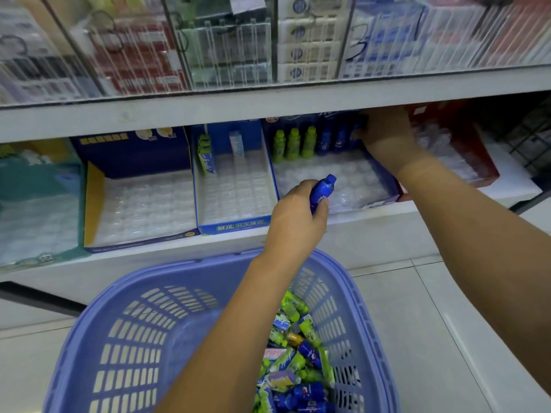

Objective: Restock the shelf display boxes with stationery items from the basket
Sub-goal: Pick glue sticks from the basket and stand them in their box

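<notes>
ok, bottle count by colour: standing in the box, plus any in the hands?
green bottles standing in box: 3
blue bottles standing in box, clear of the hands: 2
blue bottle in left hand: 1
Total: 6
The right hand at the end of the row may hide another blue one; cannot tell.

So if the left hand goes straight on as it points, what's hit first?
From the left hand, likely the blue bottles standing at the back of the display box, beside the right hand; depth is unclear.
</notes>
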Available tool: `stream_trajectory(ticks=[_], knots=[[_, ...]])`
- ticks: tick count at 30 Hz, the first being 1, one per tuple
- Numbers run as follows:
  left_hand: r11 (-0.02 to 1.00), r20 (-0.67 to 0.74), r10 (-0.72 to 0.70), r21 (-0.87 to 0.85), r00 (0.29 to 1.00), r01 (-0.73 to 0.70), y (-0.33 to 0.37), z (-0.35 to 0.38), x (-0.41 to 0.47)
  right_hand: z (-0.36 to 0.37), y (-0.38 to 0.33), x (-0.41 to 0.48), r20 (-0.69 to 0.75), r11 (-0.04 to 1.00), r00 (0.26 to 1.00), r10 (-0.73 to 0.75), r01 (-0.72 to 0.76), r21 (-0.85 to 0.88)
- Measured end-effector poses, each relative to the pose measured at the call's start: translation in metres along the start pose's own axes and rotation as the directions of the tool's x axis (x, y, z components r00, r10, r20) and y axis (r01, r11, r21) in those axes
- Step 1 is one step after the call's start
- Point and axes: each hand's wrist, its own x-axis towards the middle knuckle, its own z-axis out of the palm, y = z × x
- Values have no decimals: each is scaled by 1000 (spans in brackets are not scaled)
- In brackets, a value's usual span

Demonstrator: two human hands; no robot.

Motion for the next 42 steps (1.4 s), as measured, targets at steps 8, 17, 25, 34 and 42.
stream_trajectory(ticks=[8,17,25,34,42], knots=[[1000,-8,-3,-4,1000,3,-2,0,1,3,0,-7,-68,996,998,3,-9,-89],[999,-16,-50,-7,999,50,1,0,2,-10,-11,-16,34,987,997,73,-77,144],[1000,-51,-23,10,998,24,4,2,0,-12,-39,-109,364,603,931,-37,-270,751],[944,163,92,299,982,-138,-1,16,-10,-13,10,-56,-129,885,970,205,-127,449],[948,164,91,288,982,-136,-3,16,-10,-2,13,-29,-34,996,999,22,-19,85]])
